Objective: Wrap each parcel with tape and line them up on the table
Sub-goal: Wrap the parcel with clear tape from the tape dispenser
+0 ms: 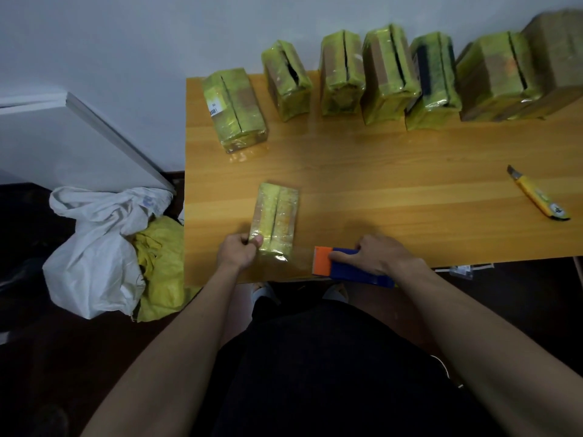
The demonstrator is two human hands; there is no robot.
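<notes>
A small yellow-green parcel point(276, 217) lies near the front edge of the wooden table point(394, 159). My left hand point(238, 250) pinches its near left corner. My right hand point(383, 253) grips a blue and orange tape dispenser point(347, 266) just right of the parcel. A strip of clear tape point(299, 257) stretches from the dispenser to the parcel's near end. Several taped yellow-green parcels point(340, 74) stand in a row along the far edge by the wall. One more taped parcel point(235, 108) lies at the row's left end.
A yellow utility knife point(538, 193) lies at the table's right side. A brown cardboard box point(558, 61) stands at the far right of the row. On the floor to the left sit a white sack point(94, 247) and yellow wrapping point(161, 266). A white board point(79, 137) leans against the wall.
</notes>
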